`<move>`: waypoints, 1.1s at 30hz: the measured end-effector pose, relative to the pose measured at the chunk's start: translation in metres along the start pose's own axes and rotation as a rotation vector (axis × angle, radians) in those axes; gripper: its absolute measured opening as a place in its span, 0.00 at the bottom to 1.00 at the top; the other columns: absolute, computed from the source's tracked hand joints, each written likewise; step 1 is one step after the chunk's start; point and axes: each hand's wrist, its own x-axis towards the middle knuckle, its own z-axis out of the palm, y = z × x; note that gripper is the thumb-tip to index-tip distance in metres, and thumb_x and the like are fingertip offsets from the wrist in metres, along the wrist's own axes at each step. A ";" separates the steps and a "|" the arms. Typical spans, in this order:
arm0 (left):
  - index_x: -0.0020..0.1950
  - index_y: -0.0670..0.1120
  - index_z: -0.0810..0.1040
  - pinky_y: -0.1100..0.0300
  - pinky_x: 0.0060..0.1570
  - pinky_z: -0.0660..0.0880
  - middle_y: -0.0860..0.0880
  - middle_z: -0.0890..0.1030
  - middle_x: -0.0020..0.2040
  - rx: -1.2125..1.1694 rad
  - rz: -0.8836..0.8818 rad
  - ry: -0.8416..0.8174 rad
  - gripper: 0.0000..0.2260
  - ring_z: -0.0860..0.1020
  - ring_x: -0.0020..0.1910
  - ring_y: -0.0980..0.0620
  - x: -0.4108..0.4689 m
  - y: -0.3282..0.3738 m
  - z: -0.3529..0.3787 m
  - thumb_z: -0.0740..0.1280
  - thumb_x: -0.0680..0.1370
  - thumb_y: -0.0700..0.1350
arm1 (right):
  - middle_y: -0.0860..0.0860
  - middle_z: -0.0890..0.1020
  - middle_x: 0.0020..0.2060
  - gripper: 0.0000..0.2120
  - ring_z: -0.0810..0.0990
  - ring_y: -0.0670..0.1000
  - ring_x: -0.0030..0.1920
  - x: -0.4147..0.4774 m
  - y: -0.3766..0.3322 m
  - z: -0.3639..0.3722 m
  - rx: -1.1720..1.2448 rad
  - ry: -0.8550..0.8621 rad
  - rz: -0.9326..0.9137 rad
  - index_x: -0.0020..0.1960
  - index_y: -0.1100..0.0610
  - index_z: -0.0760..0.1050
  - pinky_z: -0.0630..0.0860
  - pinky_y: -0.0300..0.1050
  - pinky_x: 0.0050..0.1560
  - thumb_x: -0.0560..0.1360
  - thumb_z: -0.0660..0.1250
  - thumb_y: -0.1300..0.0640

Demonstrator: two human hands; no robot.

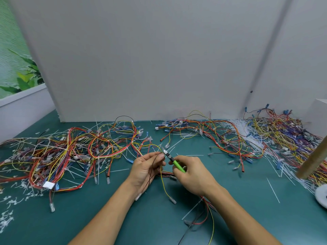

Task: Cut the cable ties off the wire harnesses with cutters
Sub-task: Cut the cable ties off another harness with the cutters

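At the table's middle, my left hand [146,167] pinches a thin wire harness [163,181] of brown, yellow and red wires between thumb and fingertips. My right hand [191,174] grips the green-handled cutters [174,161], whose metal jaws point up-left and sit right at my left fingertips. Whether a cable tie lies between the jaws is too small to tell. The harness trails down toward the near edge between my forearms.
A big tangle of harnesses [67,154] lies at the left, another pile [265,138] at the right with loose white cable ties [244,128]. Cut tie scraps [10,206] litter the green mat. A white wall stands behind; a wooden stick [311,163] and white disc [322,195] at right.
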 end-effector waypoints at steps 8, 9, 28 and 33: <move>0.40 0.44 0.87 0.66 0.30 0.75 0.45 0.83 0.34 -0.004 -0.010 -0.013 0.04 0.82 0.32 0.54 0.001 0.000 -0.002 0.73 0.67 0.39 | 0.54 0.81 0.38 0.06 0.77 0.54 0.37 0.000 0.001 -0.001 -0.019 -0.037 -0.027 0.53 0.51 0.78 0.76 0.53 0.43 0.78 0.66 0.51; 0.40 0.44 0.87 0.66 0.30 0.76 0.45 0.83 0.34 -0.004 -0.010 -0.015 0.04 0.82 0.32 0.54 0.001 0.000 -0.002 0.74 0.67 0.39 | 0.53 0.81 0.38 0.06 0.77 0.54 0.37 0.000 0.000 -0.001 -0.020 -0.038 -0.026 0.53 0.50 0.78 0.76 0.53 0.43 0.79 0.66 0.51; 0.40 0.43 0.87 0.65 0.30 0.76 0.44 0.83 0.35 0.004 -0.009 -0.022 0.04 0.82 0.32 0.53 0.004 -0.003 -0.004 0.75 0.66 0.39 | 0.45 0.79 0.32 0.04 0.73 0.44 0.31 -0.001 -0.001 -0.002 0.009 0.012 0.013 0.47 0.50 0.81 0.71 0.35 0.34 0.77 0.67 0.55; 0.40 0.43 0.87 0.65 0.30 0.76 0.45 0.84 0.35 0.000 -0.011 -0.027 0.04 0.82 0.32 0.53 0.004 -0.002 -0.005 0.74 0.67 0.38 | 0.45 0.78 0.32 0.03 0.72 0.45 0.31 -0.001 0.000 0.000 -0.001 0.005 -0.001 0.46 0.50 0.80 0.71 0.38 0.35 0.78 0.67 0.54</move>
